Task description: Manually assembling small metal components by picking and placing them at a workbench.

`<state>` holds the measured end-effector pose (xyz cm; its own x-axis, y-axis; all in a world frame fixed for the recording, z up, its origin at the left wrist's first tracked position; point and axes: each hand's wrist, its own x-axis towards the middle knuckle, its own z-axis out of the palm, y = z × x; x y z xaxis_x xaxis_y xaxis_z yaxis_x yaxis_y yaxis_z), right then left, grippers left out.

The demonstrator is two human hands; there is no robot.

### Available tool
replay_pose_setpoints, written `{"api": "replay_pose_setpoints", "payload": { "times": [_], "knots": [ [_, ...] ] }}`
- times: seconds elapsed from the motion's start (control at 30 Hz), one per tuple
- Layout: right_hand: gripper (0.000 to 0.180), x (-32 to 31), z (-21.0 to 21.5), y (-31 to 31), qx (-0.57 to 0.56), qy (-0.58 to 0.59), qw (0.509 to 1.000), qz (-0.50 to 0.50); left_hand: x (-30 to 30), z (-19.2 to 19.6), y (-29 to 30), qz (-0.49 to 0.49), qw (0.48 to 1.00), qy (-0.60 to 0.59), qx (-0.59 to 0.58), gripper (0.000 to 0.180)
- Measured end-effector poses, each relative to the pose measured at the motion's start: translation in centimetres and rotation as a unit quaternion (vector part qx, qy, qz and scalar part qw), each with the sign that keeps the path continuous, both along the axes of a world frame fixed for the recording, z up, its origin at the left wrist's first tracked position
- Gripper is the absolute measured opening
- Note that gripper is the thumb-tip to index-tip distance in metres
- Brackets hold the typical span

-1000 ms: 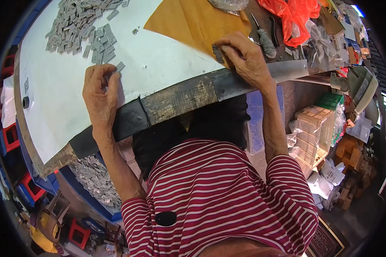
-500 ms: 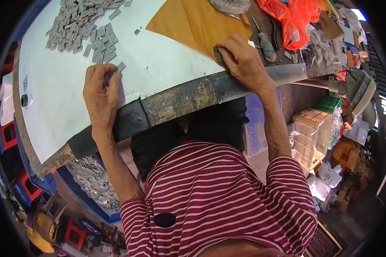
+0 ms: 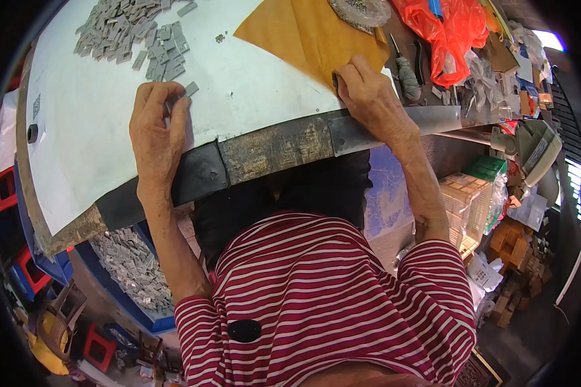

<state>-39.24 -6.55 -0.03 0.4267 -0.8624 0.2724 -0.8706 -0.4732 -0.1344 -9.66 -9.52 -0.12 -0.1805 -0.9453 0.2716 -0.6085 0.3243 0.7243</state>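
My left hand (image 3: 158, 129) rests on the white sheet (image 3: 232, 106) near the table's front edge, its fingers curled and the thumb pressed toward the forefinger. What it pinches is hidden. Right at its fingertips lies a small flat grey rectangular piece (image 3: 192, 88). A heap of similar grey pieces (image 3: 119, 29) spreads beyond this hand, with a looser cluster (image 3: 166, 55) nearer to it. My right hand (image 3: 374, 100) is closed at the near corner of a tan sheet (image 3: 297, 39). A small dark piece (image 3: 335, 80) shows at its fingertips, mostly covered by them.
A clear bag (image 3: 363, 11) lies on the tan sheet. Right of it are a screwdriver-like tool with a wrapped handle (image 3: 407, 77) and a red plastic bag (image 3: 448, 39). A blue bin of grey pieces (image 3: 132, 267) stands below the table's left. Crates (image 3: 465, 200) stand at right.
The whole view has shifted slightly. My right hand has turned, and the dark ribbed piece under its fingers now shows only as a small edge. The left hand stays beside the same grey piece.
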Motion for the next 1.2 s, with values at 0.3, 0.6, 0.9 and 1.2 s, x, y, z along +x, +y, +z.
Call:
{"api": "replay_pose_setpoints", "payload": {
  "times": [0.3,0.6,0.9,1.2],
  "knots": [
    [0.01,0.1,0.2,0.1,-0.016,-0.025,1.0,-0.001,0.2,-0.1,0.1,-0.001,1.0,0.015,-0.001,0.013],
    [0.005,-0.4,0.4,0.0,-0.001,-0.172,0.984,-0.047,0.5,0.0,0.1,-0.004,0.999,0.04,0.024,0.013],
    [0.008,0.3,2.2,0.7,0.334,-0.708,0.605,-0.146,0.8,-0.7,0.0,0.007,0.995,0.08,0.053,0.014],
    [0.011,3.3,2.5,0.5,0.421,-0.742,0.505,-0.131,1.8,-1.2,0.0,0.011,0.993,0.109,0.045,0.022]
  ]
}}
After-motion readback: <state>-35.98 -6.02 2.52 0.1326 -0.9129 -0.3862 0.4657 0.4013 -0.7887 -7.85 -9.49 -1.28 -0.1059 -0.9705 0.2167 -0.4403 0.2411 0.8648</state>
